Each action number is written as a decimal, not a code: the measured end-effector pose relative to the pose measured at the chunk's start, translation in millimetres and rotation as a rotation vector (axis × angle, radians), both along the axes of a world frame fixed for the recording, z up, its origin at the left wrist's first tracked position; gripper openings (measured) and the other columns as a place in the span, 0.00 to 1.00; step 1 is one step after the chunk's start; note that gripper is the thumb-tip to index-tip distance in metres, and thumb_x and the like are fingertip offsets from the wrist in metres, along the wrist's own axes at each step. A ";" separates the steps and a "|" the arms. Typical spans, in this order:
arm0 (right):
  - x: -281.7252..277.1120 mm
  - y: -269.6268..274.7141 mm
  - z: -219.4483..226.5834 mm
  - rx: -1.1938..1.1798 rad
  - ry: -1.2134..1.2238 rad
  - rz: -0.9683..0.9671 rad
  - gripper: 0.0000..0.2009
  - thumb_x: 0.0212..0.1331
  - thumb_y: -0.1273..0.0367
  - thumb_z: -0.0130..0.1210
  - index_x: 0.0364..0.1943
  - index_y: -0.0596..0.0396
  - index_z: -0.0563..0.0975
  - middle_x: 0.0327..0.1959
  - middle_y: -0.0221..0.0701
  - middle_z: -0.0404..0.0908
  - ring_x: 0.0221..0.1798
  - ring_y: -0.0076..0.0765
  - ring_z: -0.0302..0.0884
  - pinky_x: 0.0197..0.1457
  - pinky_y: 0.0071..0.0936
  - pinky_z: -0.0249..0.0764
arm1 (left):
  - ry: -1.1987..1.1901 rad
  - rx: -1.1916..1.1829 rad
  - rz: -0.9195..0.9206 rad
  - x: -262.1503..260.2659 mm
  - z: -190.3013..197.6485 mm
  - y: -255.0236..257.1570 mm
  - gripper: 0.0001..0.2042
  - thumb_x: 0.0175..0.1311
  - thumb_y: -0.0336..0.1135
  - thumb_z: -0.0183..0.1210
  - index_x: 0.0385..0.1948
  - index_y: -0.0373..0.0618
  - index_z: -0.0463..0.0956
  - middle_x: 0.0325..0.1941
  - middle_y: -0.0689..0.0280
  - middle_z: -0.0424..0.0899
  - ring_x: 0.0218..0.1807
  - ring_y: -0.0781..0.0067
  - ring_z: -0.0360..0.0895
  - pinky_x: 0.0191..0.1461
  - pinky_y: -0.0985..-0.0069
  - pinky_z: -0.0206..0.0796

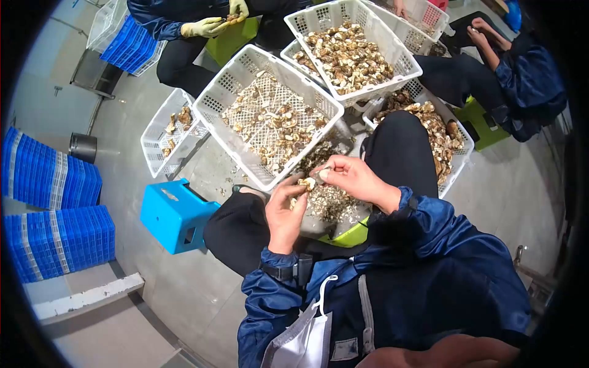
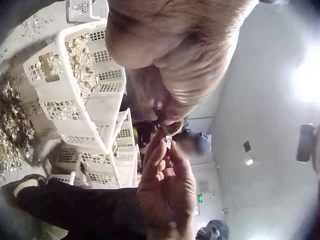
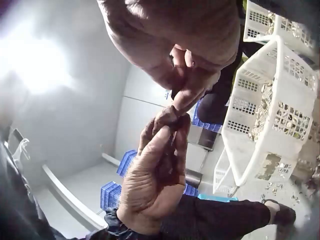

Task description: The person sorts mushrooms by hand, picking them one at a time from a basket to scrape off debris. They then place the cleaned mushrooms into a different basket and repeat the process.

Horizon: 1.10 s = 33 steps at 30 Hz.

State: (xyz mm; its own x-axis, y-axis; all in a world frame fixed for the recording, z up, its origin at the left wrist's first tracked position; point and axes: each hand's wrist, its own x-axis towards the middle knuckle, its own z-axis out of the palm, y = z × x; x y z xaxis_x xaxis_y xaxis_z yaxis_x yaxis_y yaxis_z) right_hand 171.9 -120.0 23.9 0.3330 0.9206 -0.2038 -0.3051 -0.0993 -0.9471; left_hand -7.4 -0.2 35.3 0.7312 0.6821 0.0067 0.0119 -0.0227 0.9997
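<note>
Between the two hands, above the lap, is a small brown and cream mushroom piece [image 1: 306, 183]. The left hand [image 1: 286, 211] pinches it between thumb and fingers. Close beside it, the right hand [image 1: 354, 181] has thumb and forefinger pinched on something small and pale, too small to name. In the left wrist view the fingertips of the left hand [image 2: 175, 65] and right hand [image 2: 167, 187] meet at the piece [image 2: 173, 128]. The right wrist view shows the right hand [image 3: 175, 40] over the left hand [image 3: 157, 170], the piece mostly hidden by fingers.
A white crate [image 1: 205, 113] with scattered mushroom pieces stands ahead, and fuller crates [image 1: 402, 76] are at the right. Trimmings [image 1: 331, 202] lie in a heap below the hands. A blue stool [image 1: 175, 214] and blue crate stacks [image 1: 67, 242] are leftward. Other people sit around the crates.
</note>
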 end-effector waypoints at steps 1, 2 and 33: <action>-2.9 0.5 2.2 0.074 -0.154 -0.001 0.09 0.71 0.66 0.58 0.38 0.60 0.78 0.48 0.32 0.84 0.46 0.21 0.80 0.52 0.25 0.79 | 0.003 0.030 -0.007 -0.5 -1.6 0.5 0.11 0.60 0.16 0.63 0.42 0.39 0.82 0.60 0.54 0.80 0.63 0.64 0.76 0.65 0.70 0.69; -6.3 0.8 6.1 0.149 -0.307 -0.003 0.10 0.70 0.66 0.59 0.36 0.60 0.77 0.45 0.31 0.84 0.43 0.21 0.81 0.50 0.24 0.79 | 0.005 0.059 -0.015 -0.9 -4.7 1.4 0.11 0.60 0.16 0.63 0.42 0.39 0.81 0.61 0.55 0.80 0.63 0.65 0.76 0.65 0.70 0.69; -10.4 -4.3 12.4 0.030 -0.528 -0.011 0.11 0.65 0.63 0.61 0.39 0.58 0.82 0.33 0.36 0.84 0.33 0.38 0.82 0.37 0.31 0.76 | 0.106 -0.117 -0.003 1.7 5.9 3.0 0.24 0.57 0.16 0.67 0.55 0.38 0.70 0.55 0.59 0.82 0.56 0.70 0.79 0.61 0.73 0.72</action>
State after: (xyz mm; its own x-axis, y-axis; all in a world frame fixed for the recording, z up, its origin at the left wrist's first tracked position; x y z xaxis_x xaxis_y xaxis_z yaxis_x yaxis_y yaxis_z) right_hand 161.5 -124.3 36.4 0.3930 0.9193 0.0205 0.2133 -0.0695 -0.9745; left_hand -5.7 2.8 41.2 0.7258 0.6714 -0.1497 0.1176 0.0933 0.9887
